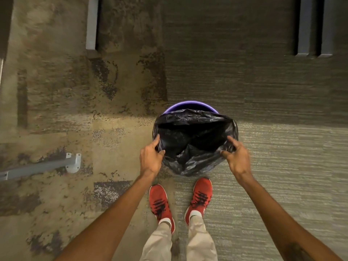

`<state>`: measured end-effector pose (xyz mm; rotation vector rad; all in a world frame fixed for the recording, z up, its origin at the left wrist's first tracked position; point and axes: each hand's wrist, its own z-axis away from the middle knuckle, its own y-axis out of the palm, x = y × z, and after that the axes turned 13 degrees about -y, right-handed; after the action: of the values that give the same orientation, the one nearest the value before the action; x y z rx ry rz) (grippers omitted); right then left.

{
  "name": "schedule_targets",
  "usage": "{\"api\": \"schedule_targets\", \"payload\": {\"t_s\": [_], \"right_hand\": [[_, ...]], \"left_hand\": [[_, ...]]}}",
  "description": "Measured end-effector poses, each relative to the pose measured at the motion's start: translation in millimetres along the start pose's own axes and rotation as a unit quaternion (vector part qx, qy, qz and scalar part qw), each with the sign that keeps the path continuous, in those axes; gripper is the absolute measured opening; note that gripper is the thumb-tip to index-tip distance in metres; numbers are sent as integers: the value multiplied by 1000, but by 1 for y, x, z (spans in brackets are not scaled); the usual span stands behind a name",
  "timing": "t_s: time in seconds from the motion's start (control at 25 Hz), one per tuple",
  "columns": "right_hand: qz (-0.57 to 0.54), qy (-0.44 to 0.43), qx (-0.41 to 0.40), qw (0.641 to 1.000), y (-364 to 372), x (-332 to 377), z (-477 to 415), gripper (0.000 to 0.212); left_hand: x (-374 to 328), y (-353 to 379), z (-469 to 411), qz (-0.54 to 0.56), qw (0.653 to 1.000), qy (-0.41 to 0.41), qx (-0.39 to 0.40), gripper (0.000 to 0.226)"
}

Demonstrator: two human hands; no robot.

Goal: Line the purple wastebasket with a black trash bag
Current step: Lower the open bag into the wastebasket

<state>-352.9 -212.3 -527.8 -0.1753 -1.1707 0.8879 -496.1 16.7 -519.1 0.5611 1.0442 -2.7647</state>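
The purple wastebasket [190, 106] stands on the carpet straight ahead of my feet; only the far arc of its rim shows. A black trash bag [194, 140] hangs open inside it, and its mouth is folded over the near and side parts of the rim. My left hand [150, 157] pinches the bag's edge at the left side of the rim. My right hand [236, 156] pinches the bag's edge at the right side. The bag hides the rest of the basket.
My two red shoes [160, 202] stand just behind the basket. A grey furniture leg with a white foot [72, 162] lies low at the left. Grey upright legs stand at the far left [92, 25] and far right [305, 34] on patterned carpet.
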Motion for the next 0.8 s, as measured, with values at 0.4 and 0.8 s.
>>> {"api": "schedule_targets", "payload": {"t_s": [0.4,0.8], "right_hand": [[-4,-18,56,998,7,5,21,83],[-274,212,-54,936,27,-48,30,59]], "left_hand": [[27,7,17,-56,995,81,-1,106],[67,25,13,-131,986,93,48,115]]}}
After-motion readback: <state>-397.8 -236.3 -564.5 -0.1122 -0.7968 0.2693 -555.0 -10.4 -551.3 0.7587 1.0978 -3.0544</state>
